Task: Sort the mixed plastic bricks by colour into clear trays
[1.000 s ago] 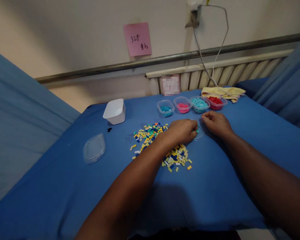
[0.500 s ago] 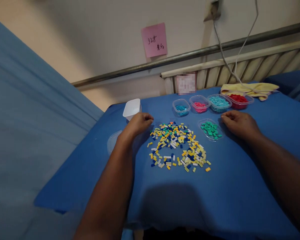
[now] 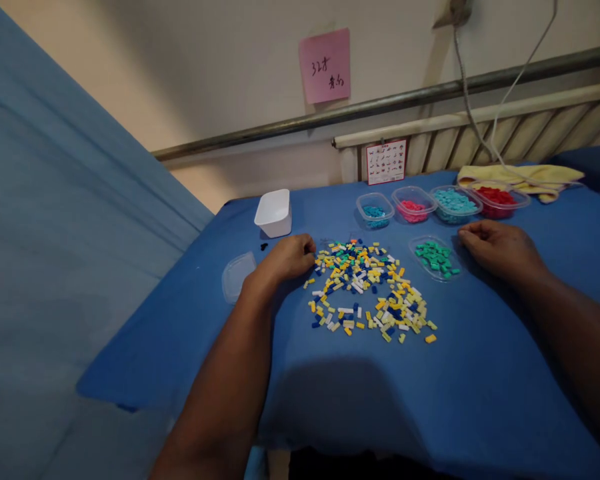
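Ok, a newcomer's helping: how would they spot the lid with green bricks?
On the blue-covered table, find four clear tubs in a row. Nearer, just left of the right hand, lies the clear plastic lid; unlike the tubs, it's flat and holds green bricks.

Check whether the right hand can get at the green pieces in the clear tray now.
Likely yes: the right hand is right beside the clear tray; nothing visible covers the green pieces.

Left hand (image 3: 294,257), right hand (image 3: 504,249) well apart
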`<control>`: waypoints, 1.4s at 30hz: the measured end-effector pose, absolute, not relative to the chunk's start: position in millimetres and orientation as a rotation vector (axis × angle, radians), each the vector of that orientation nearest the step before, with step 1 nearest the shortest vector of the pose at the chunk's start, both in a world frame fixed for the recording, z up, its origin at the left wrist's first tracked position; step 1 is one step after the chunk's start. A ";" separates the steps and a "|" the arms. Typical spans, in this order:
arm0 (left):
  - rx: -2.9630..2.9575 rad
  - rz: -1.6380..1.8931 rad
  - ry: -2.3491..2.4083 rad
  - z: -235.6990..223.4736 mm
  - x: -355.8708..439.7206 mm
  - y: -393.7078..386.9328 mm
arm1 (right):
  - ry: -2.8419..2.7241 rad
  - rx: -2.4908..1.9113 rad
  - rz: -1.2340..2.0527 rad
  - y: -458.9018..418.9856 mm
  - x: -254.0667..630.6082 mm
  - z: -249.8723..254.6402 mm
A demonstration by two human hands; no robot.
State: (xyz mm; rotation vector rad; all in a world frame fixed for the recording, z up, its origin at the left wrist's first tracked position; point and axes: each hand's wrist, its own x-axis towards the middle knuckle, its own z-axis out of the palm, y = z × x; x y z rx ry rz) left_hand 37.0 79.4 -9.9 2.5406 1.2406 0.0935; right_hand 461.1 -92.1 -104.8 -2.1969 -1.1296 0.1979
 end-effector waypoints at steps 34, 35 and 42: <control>2.667 -0.056 1.220 -11.0 61.5 70.0 | -1.143 -2.227 0.181 -92.7 460.0 -100.6; 2.677 -0.056 1.205 -10.4 60.9 69.3 | -1.145 -2.225 0.184 -92.7 460.2 -101.0; 2.746 -0.045 1.008 -1.4 53.3 66.5 | -1.142 -2.242 0.191 -92.3 459.0 -100.2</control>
